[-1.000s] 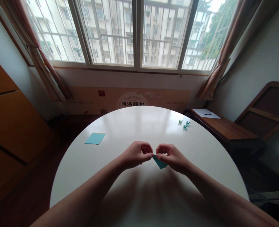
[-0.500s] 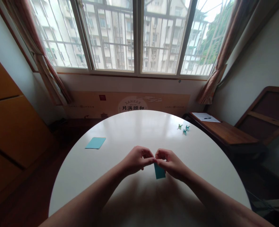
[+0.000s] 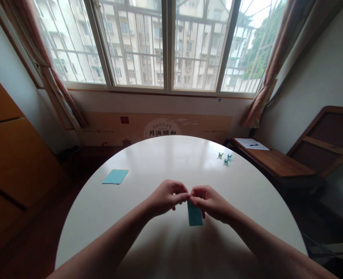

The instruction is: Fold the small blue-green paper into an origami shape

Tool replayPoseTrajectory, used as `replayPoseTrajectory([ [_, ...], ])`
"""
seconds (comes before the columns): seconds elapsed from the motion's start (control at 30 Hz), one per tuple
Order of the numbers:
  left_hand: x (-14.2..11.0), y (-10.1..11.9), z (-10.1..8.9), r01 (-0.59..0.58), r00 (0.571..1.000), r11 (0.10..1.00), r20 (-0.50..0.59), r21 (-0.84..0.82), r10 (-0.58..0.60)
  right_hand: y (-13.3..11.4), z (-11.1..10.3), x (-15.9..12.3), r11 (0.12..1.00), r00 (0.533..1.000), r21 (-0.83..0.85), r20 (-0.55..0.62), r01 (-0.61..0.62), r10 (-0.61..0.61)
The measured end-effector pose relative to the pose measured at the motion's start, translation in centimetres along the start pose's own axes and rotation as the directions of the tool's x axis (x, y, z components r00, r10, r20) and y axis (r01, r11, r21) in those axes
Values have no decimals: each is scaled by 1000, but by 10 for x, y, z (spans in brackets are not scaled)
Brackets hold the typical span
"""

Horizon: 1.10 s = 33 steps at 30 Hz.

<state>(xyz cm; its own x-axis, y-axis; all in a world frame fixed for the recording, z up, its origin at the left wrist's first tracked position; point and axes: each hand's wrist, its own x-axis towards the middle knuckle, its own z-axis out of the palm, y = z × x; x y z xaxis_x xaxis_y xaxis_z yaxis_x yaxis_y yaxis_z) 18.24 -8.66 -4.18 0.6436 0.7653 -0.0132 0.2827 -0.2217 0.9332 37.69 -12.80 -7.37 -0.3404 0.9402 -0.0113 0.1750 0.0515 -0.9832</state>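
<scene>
Evidently, the left hand (image 3: 168, 198) and right hand (image 3: 211, 202) are pinching the paper (image 3: 195, 217) by its top end, lower centre, presumably steadying it; birds (image 3: 226, 162) are sitting right of centre, probably avoiding knocks.

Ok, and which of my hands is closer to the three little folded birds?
Right. Your right hand is nearer: the birds lie farther across the table and to its right. Your left hand sits farther from them, left of the right one.
</scene>
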Motion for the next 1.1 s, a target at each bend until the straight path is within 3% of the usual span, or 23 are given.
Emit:
replayPoseTrajectory([
  [0.27,1,1,-5,14,1000,1000,11,9,-14,1,2,2,989,997,126,-36,77,-73],
  [0.7,-1,3,-4,11,999,999,44,40,-13,-1,-3,-1,985,990,127,98,-115,103],
  [0.97,2,3,-13,53,996,995,-67,-83,-59,-4,-16,-3,979,982,145,147,-143,122],
  [1.1,4,1,-17,36,983,991,-174,-131,-59,-3,-23,1,972,998,225,39,-64,57],
])
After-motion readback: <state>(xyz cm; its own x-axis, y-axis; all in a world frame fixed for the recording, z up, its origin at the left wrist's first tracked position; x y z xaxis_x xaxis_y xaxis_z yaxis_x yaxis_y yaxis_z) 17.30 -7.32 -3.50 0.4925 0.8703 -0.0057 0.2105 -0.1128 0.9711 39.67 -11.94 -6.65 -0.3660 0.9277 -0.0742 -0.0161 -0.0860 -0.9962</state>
